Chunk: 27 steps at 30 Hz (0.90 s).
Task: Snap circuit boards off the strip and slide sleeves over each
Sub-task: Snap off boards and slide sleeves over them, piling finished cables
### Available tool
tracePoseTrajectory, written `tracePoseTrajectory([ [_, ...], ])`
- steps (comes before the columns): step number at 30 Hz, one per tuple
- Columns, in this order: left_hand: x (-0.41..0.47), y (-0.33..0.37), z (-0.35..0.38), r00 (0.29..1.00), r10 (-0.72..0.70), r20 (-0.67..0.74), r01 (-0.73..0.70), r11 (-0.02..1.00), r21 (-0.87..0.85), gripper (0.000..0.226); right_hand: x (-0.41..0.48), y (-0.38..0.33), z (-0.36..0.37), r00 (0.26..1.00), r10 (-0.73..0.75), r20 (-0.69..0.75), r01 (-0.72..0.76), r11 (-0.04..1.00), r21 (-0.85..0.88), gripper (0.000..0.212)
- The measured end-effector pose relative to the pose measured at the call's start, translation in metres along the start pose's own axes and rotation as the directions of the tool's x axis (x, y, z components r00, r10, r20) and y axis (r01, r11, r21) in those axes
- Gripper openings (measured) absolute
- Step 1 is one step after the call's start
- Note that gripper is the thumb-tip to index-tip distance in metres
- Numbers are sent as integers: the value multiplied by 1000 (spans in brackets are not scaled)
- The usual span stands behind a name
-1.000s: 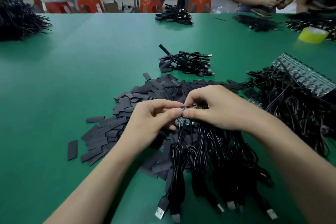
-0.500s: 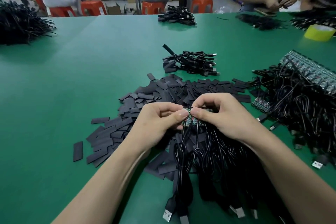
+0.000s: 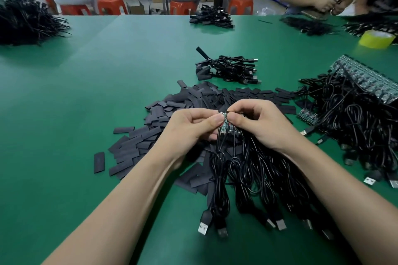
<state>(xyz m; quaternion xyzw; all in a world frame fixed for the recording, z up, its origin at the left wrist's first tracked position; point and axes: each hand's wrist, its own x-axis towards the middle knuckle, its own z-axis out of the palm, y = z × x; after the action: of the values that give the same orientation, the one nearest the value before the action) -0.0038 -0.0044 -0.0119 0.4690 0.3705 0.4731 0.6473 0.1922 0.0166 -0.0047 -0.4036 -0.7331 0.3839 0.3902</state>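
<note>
Left hand (image 3: 189,127) and right hand (image 3: 258,125) both pinching green strip (image 3: 225,123), thumbs nearly meeting, black cables (image 3: 247,168) hanging below, sleeves (image 3: 183,101) lying underneath

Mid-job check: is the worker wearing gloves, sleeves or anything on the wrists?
No. Left hand and right hand are bare, no gloves or rings. Left forearm and right forearm are uncovered to the frame edge: no sleeves, watch or wrist strap.

One left hand (image 3: 189,128), one right hand (image 3: 263,122), one yellow-green tape roll (image 3: 377,38) at 2 o'clock, flat black sleeves (image 3: 129,146) way too many to count.
</note>
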Motion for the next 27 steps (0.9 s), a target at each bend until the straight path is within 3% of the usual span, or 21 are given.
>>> tracePoseTrajectory([
  [5,1,9,-2,996,70,-53,-68,997,43,9,-3,4,0,999,-31,-44,34,997,65,9],
  [11,7,14,-16,969,229,-89,-211,962,174,16,-9,0,-18,993,31,110,-8,979,-205,11],
  [14,7,6,-12,961,266,-72,-241,939,244,15,-12,-8,-17,999,-3,53,19,950,-311,4],
  [17,10,0,-5,939,335,-77,-296,903,312,13,-15,-18,-5,997,-65,-29,56,969,-239,21],
  [20,11,-3,0,932,355,-74,-308,883,355,3,-17,-18,6,996,-29,-82,13,981,-191,17],
  [22,10,-1,0,930,364,-46,-319,865,388,9,-16,-16,7,996,-21,-82,6,983,-182,21],
  [24,9,3,-10,916,400,26,-340,740,580,17,-15,-15,5,996,-7,-91,-6,990,-142,26],
  [27,7,10,-35,908,363,210,-339,341,877,19,-16,-12,4,996,45,-76,-51,995,-81,27],
])
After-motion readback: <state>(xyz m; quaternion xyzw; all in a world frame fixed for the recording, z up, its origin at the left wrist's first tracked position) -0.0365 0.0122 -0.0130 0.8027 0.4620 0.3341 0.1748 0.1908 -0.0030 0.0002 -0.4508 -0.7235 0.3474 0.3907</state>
